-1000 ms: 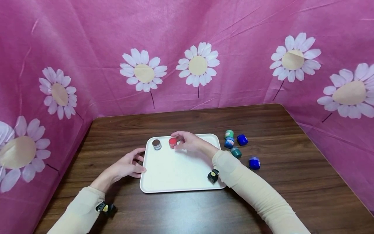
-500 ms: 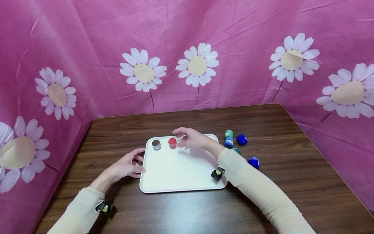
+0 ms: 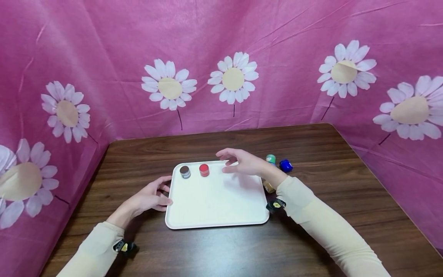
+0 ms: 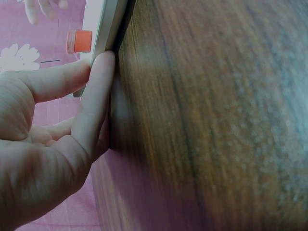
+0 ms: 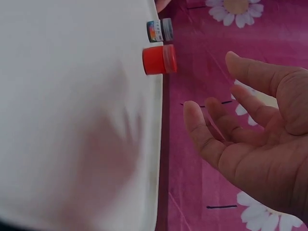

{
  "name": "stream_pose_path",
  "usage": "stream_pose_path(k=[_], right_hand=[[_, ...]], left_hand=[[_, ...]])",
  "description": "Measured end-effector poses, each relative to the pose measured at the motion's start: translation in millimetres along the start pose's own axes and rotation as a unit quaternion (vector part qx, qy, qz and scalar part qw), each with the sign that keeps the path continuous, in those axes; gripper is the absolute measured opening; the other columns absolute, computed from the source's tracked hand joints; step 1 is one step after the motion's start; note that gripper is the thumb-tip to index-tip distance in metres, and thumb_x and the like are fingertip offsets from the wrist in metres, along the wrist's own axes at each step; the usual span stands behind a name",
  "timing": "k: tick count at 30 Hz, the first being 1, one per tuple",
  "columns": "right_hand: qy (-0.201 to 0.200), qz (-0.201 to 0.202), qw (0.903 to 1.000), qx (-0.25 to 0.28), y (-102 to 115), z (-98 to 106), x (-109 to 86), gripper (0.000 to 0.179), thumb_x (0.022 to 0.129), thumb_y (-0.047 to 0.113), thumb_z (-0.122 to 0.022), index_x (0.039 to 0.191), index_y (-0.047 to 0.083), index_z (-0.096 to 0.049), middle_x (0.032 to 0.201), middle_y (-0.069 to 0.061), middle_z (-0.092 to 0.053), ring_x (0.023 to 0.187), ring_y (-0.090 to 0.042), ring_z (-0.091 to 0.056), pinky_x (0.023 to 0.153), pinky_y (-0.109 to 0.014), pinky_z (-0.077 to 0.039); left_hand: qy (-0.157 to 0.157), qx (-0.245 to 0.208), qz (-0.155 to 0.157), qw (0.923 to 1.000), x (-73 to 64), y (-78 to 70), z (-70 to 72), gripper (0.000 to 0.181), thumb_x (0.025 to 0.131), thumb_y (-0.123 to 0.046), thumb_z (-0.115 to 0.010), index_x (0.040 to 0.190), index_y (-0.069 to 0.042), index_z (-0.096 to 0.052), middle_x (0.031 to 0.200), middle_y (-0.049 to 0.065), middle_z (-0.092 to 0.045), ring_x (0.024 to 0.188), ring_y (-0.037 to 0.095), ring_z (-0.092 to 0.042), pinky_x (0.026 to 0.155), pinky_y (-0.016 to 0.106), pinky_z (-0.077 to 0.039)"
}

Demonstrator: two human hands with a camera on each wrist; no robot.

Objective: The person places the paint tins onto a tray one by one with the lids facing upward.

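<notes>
A person's right hand [image 3: 243, 161] hovers above the far right part of a white tray [image 3: 214, 202], fingers parted and gently bent, its grasp empty; the left hand [image 3: 151, 196] pinches the tray's left rim; a red jar [image 3: 204, 170] and a brown-lidded jar [image 3: 185, 172], both small, round and upright, stand near the smooth, round-cornered tray's far left corner; a green jar [image 3: 270, 158] and a glossy blue jar [image 3: 286, 166] sit right of it on the dark, wood-grained table [image 3: 152, 246], before creased pink cloth [image 3: 114, 77] patterned with white daisies [image 3: 169, 88].

White tray [image 3: 214, 204] flat; red jar [image 3: 204, 170], brown-lidded jar [image 3: 185, 172] upright inside far rim.
</notes>
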State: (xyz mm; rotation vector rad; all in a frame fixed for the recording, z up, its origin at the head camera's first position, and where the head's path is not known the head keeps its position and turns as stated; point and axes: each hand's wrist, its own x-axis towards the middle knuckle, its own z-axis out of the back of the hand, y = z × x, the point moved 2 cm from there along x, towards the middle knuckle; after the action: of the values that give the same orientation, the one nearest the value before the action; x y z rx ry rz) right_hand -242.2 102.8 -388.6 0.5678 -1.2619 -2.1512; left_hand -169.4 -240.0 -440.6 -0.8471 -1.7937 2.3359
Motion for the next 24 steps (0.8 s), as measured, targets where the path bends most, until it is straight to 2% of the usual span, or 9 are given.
stream_pose_path(k=[7, 11, 17, 24], right_hand=[[0.000, 0.009, 0.9997, -0.022, 0, 15, -20.1, 0.055, 0.095, 0.010, -0.073, 0.144, 0.004, -0.050, 0.141, -0.021, -0.054, 0.121, -0.039, -0.058, 0.104, -0.049, -0.048], [0.003, 0.024, 0.9996, -0.013, -4, 24, -37.2, 0.053, 0.096, 0.010, -0.071, 0.144, 0.002, -0.050, 0.143, -0.022, -0.052, 0.123, -0.043, -0.056, 0.102, -0.049, -0.049], [-0.004, 0.013, 0.9998, -0.017, -15, 33, -77.0, 0.050, 0.096, 0.018, -0.072, 0.142, 0.007, -0.053, 0.139, -0.020, -0.054, 0.121, -0.043, -0.056, 0.097, -0.042, -0.053], [-0.045, 0.024, 0.9985, -0.021, -38, 49, -125.1, 0.044, 0.096, 0.013, -0.072, 0.136, 0.002, -0.057, 0.133, -0.023, -0.057, 0.113, -0.042, -0.060, 0.093, -0.033, -0.054]], left_hand=[[0.001, 0.004, -0.001, 1.0000, -0.2, -1.1, 1.1, 0.088, 0.085, 0.010, -0.072, 0.157, -0.003, -0.022, 0.121, 0.024, -0.040, 0.084, 0.022, -0.065, 0.075, 0.047, -0.061], [-0.001, 0.002, -0.004, 1.0000, 0.0, -2.3, 2.1, 0.088, 0.085, 0.009, -0.072, 0.157, -0.003, -0.023, 0.120, 0.024, -0.040, 0.084, 0.021, -0.065, 0.075, 0.047, -0.061], [0.007, -0.007, -0.012, 0.9999, -1.4, -2.0, -1.3, 0.088, 0.085, 0.010, -0.071, 0.157, -0.002, -0.022, 0.120, 0.024, -0.041, 0.084, 0.021, -0.064, 0.075, 0.046, -0.061], [0.004, -0.004, -0.015, 0.9999, -2.7, -0.9, -2.3, 0.088, 0.085, 0.010, -0.071, 0.157, -0.002, -0.023, 0.120, 0.024, -0.043, 0.084, 0.021, -0.063, 0.074, 0.046, -0.061]])
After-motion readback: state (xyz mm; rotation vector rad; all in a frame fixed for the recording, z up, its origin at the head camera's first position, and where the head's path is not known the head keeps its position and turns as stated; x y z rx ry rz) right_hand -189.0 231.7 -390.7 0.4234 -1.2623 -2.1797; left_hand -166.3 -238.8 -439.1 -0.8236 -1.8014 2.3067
